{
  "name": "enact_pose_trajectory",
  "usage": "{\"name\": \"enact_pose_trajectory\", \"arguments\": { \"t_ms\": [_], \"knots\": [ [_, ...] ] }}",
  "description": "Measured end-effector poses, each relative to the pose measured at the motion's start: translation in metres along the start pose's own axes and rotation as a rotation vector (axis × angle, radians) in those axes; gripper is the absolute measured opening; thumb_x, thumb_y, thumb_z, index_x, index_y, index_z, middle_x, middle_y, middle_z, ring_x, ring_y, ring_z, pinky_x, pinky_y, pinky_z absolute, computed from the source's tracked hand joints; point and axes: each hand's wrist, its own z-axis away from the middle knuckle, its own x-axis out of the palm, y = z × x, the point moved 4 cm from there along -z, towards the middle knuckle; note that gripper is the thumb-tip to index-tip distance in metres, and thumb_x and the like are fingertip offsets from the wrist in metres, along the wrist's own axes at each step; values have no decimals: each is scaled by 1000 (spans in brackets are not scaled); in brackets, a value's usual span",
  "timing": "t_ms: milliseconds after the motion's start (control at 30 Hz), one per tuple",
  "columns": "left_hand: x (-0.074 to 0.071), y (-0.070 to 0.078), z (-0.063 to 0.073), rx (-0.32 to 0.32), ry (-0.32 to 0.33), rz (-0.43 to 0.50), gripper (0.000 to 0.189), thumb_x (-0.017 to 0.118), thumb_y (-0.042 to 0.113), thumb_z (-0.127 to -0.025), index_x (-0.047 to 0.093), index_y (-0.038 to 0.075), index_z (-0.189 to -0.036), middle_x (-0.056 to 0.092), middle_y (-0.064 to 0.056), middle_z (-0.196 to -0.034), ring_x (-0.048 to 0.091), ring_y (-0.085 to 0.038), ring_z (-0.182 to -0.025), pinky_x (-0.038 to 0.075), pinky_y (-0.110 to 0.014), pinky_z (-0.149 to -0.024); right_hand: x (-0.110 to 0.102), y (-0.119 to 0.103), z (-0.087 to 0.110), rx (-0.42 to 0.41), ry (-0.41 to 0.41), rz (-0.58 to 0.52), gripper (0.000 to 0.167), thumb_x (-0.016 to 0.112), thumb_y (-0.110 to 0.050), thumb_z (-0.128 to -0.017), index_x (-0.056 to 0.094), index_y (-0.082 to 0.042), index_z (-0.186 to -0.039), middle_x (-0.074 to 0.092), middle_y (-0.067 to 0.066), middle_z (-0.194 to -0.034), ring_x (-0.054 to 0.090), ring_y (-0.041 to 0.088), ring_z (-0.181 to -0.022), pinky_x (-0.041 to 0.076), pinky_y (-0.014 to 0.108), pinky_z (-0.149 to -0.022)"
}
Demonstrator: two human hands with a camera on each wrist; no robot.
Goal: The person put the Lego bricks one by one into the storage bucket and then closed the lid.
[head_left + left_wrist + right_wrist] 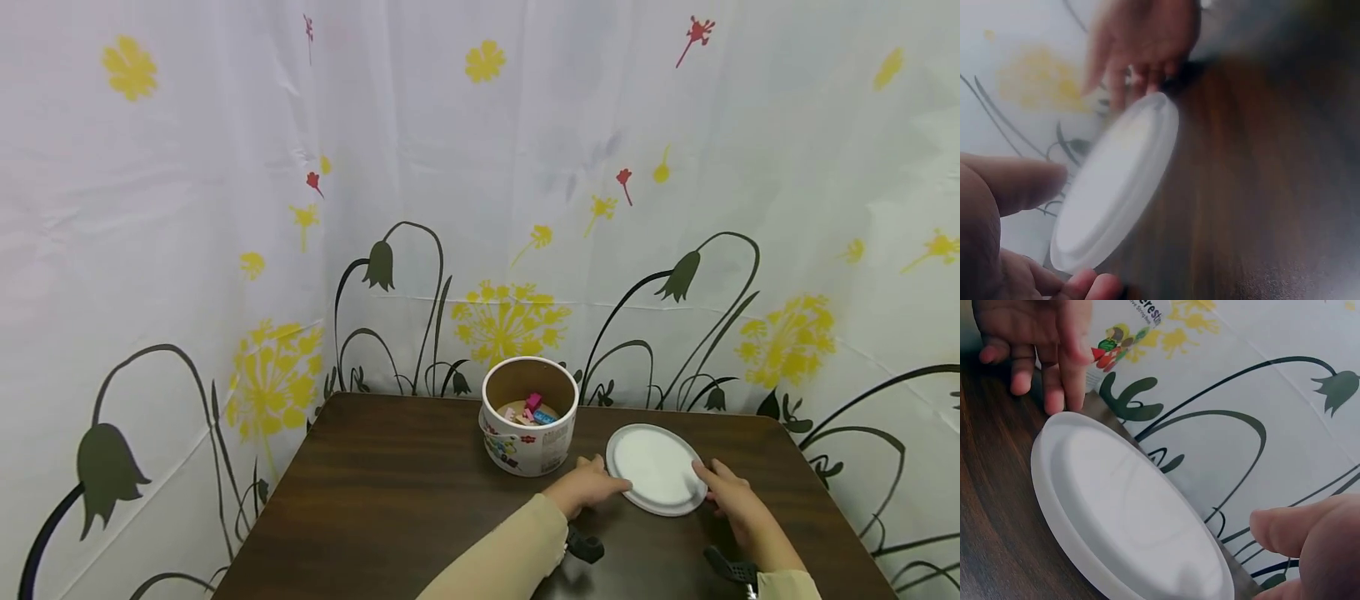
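Observation:
A round white lid (657, 470) with a raised rim lies at the right side of the dark wooden table, between my two hands. My left hand (587, 485) is at its left edge; in the left wrist view its fingertips (1105, 287) are right at the rim, while the thumb stands apart above. Across from it, my right hand (738, 503) is beside the right edge, its thumb (1279, 531) raised away from the lid in the right wrist view. Left of the lid stands a white printed bucket (528, 454), uncovered, with several pink, blue and pale small pieces (534, 410) inside.
The dark wooden table (390, 492) ends at the back against a white curtain (480, 167) printed with flowers. Near its back edge stands the bucket, close to my left hand. Black straps (585, 546) are around both wrists.

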Motion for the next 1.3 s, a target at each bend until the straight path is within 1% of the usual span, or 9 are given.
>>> {"name": "enact_pose_trajectory", "arguments": {
  "t_ms": [133, 233, 333, 433, 567, 767, 900, 1033, 1300],
  "knots": [
    [3, 3, -2, -21, -17, 4, 87, 76, 39, -99, 40, -1, -166, 23, -26, -174, 33, -39, -159, 28, -57, -132, 4, -3, 3, -3, -20, 21, 107, 42, -68, -111, 3, 14, -167, -3, 47, -166, 30, 61, -147, 38, 66, -111],
    [3, 4, 0, 29, -32, 91, 78, 75, 32, -101, 44, 0, -164, 18, -27, -177, 22, -41, -163, 22, -58, -134, 6, -4, 3, -9, -24, 33, 106, 41, -70, -110, 10, 13, -167, 4, 46, -167, 33, 62, -147, 34, 72, -112],
    [3, 4, 2, 93, -28, 178, 66, 74, 26, -102, 52, 3, -160, 22, -29, -176, 13, -44, -164, 19, -60, -134, 5, -6, 3, -21, 7, 30, 93, 41, -62, -114, 19, 12, -166, 26, 43, -162, 48, 55, -136, 43, 60, -103],
    [2, 4, 3, 121, -12, 220, 56, 76, 24, -100, 61, 5, -151, 32, -27, -168, 23, -42, -158, 25, -60, -131, 3, -7, 3, -45, 61, 1, 75, 42, -46, -117, 23, 9, -165, 43, 37, -151, 58, 39, -116, 46, 45, -91],
    [0, 5, 8, 121, 6, 205, 46, 77, 30, -100, 65, 8, -139, 45, -18, -142, 46, -31, -128, 42, -51, -116, -3, -14, 9, -91, 147, -58, 62, 42, -28, -118, 23, 1, -170, 53, 25, -137, 57, 20, -101, 48, 34, -81],
    [-12, 35, 34, 256, -25, 177, 58, 76, 34, -101, 55, 22, -154, 49, -4, -129, 54, -19, -107, 48, -37, -93, -25, -46, 42, -229, 302, -201, 56, 43, -25, -119, 30, -18, -173, 60, -3, -112, 57, 13, -86, 52, 29, -74],
    [-36, 66, 53, 403, 26, 170, 64, 75, 36, -102, 50, 27, -161, 56, 1, -132, 59, -10, -99, 50, -29, -84, -35, -82, 66, -448, 344, -459, 54, 54, -21, -116, 41, -23, -168, 63, -11, -108, 53, 10, -83, 48, 23, -70],
    [-72, 85, 70, 523, 60, 254, 61, 69, 31, -107, 46, 23, -163, 61, -8, -143, 65, -9, -103, 54, -28, -83, -28, -119, 84, -690, 368, -676, 45, 61, -6, -109, 52, -14, -153, 73, -7, -111, 60, 8, -83, 53, 18, -70],
    [-144, 94, 93, 617, 130, 307, 60, 51, 51, -114, 38, 34, -170, 64, -15, -150, 69, -33, -119, 59, -44, -87, 5, -167, 90, -854, 408, -644, 20, 67, 4, -104, 66, 8, -123, 72, 1, -95, 66, 12, -82, 58, 19, -76]
  ]
}}
